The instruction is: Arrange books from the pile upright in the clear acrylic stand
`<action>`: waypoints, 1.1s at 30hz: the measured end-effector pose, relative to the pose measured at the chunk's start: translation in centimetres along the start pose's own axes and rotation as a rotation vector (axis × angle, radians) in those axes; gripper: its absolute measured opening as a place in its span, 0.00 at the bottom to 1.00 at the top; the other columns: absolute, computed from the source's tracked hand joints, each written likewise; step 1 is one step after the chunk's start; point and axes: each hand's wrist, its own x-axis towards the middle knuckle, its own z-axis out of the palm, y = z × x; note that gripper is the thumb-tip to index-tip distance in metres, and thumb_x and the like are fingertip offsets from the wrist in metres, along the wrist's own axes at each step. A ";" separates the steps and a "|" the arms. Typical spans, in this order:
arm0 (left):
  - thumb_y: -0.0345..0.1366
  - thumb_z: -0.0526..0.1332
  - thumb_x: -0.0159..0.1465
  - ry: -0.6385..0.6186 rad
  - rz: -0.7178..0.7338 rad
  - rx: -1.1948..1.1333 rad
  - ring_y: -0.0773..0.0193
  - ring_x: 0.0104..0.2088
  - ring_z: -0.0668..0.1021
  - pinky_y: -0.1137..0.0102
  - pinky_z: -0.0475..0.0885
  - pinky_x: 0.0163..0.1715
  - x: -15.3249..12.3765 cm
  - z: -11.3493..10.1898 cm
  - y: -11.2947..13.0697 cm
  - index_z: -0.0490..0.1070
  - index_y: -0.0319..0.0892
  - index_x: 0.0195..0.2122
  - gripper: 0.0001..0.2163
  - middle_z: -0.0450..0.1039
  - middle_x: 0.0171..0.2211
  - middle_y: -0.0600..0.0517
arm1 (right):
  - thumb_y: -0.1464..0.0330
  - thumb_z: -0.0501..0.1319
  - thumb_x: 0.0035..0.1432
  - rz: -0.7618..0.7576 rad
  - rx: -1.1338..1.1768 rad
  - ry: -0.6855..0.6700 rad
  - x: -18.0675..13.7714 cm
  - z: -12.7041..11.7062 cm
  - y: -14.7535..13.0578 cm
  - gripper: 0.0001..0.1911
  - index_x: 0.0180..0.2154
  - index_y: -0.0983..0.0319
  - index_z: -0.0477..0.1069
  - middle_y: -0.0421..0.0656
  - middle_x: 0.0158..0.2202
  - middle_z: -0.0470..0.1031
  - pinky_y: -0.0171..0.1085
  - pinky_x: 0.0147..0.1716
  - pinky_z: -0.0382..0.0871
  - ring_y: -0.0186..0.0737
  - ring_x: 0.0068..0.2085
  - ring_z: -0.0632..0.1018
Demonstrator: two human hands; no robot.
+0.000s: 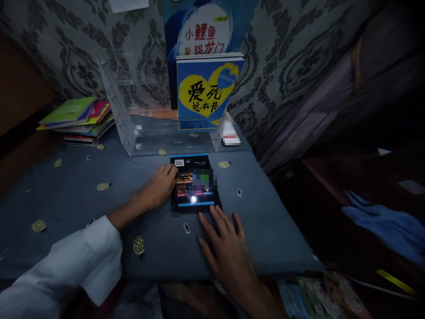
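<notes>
Blue-grey tablecloth (66, 199) fills most of the frame. Dead centre lies a dark book (194, 186). The left hand (159, 186) rests loose on its left edge, not clamped. The right hand (226, 248) is flat, fingers spread, tips at the bottom edge. Upper centre there's a clear stand (133, 124) with a blue book (206, 95), and a book stack (79, 119) sits upper left.

Dim, patterned corner
Grey damask wallpaper (282, 66) rises behind a desk (66, 190) draped in spotted blue cloth (265, 226).
</notes>
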 end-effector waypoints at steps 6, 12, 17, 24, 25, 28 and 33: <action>0.30 0.53 0.71 0.000 -0.071 0.116 0.53 0.51 0.73 0.58 0.71 0.52 3.3 0.1 -1.1 0.67 0.40 0.49 0.08 0.71 0.50 0.43 | 0.67 0.54 0.68 -0.020 0.009 0.016 -0.1 0.1 0.1 0.22 0.61 0.59 0.69 0.56 0.66 0.67 0.64 0.60 0.59 0.59 0.65 0.68; 0.30 0.50 0.72 0.021 -0.066 0.225 0.49 0.52 0.72 0.55 0.71 0.51 3.8 0.5 -0.8 0.68 0.38 0.55 0.13 0.71 0.53 0.40 | 0.69 0.57 0.66 -0.077 0.025 0.006 0.1 -0.9 0.8 0.21 0.59 0.59 0.71 0.56 0.65 0.68 0.65 0.56 0.65 0.58 0.63 0.71; 0.27 0.50 0.71 0.016 -0.025 0.260 0.49 0.54 0.73 0.55 0.69 0.55 4.6 1.0 0.0 0.68 0.35 0.57 0.16 0.71 0.55 0.37 | 0.69 0.57 0.67 -0.079 0.081 0.003 0.4 -1.4 1.7 0.18 0.57 0.59 0.71 0.53 0.63 0.72 0.62 0.56 0.67 0.55 0.62 0.72; 0.32 0.50 0.73 0.022 0.092 0.174 0.51 0.61 0.72 0.56 0.67 0.60 7.8 2.5 1.7 0.67 0.36 0.60 0.17 0.70 0.61 0.38 | 0.70 0.57 0.67 -0.073 0.114 -0.003 0.2 -1.1 1.9 0.19 0.58 0.58 0.72 0.52 0.64 0.70 0.61 0.59 0.67 0.54 0.63 0.71; 0.33 0.50 0.74 0.024 0.109 0.154 0.51 0.62 0.72 0.55 0.66 0.61 8.3 2.7 1.9 0.66 0.36 0.61 0.17 0.69 0.62 0.38 | 0.70 0.58 0.67 -0.069 0.113 -0.010 0.1 -1.2 1.9 0.19 0.58 0.58 0.72 0.52 0.64 0.70 0.61 0.59 0.67 0.54 0.63 0.71; 0.35 0.50 0.74 0.013 0.170 0.111 0.51 0.63 0.71 0.55 0.66 0.61 9.5 3.0 2.4 0.66 0.37 0.62 0.18 0.69 0.63 0.39 | 0.70 0.58 0.66 -0.073 0.113 -0.033 0.1 -1.2 1.8 0.19 0.58 0.58 0.72 0.53 0.65 0.70 0.62 0.59 0.67 0.54 0.63 0.72; 0.37 0.52 0.74 0.020 0.221 0.072 0.52 0.63 0.70 0.55 0.65 0.61 10.4 3.3 2.9 0.66 0.39 0.63 0.19 0.67 0.65 0.40 | 0.70 0.59 0.66 -0.080 0.168 -0.003 0.8 -1.8 2.5 0.17 0.55 0.58 0.74 0.52 0.62 0.72 0.60 0.60 0.68 0.53 0.62 0.73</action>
